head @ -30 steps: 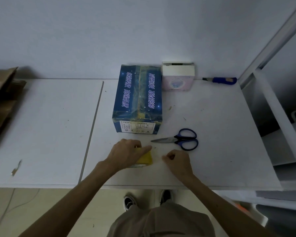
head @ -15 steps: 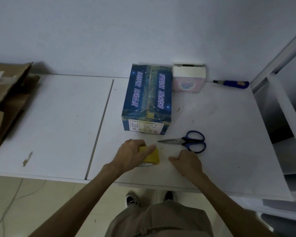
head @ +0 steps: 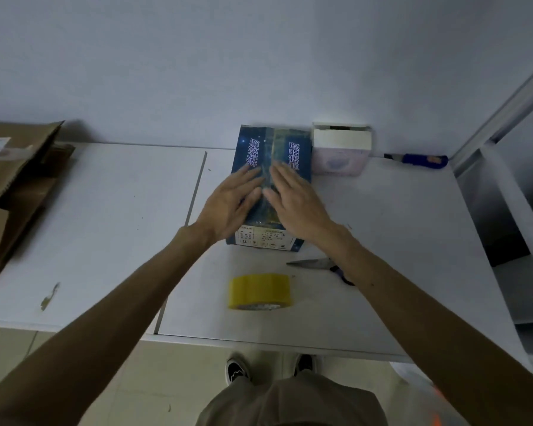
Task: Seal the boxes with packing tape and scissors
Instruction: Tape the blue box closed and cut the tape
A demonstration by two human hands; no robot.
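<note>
Nearest, the yellow tape roll (head: 259, 291) is seen lying on the white surface (head: 397, 241), scissors (head: 316, 263) just beyond, to its right. Further on, the blue box (head: 274, 146) is pressed from above: left hand (head: 228, 201) and right hand (head: 293, 198) are laid flat, fingers straight, along its taped top. A white box (head: 340, 149) is set beside it.

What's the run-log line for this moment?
left hand: flat on blue box | right hand: flat on blue box | tape roll: on table | scissors: on table

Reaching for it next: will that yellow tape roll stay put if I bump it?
The tape roll seems to stand on its rounded rim, so it may roll sideways. It looks thick and stiff, likely easy to grip.
</note>
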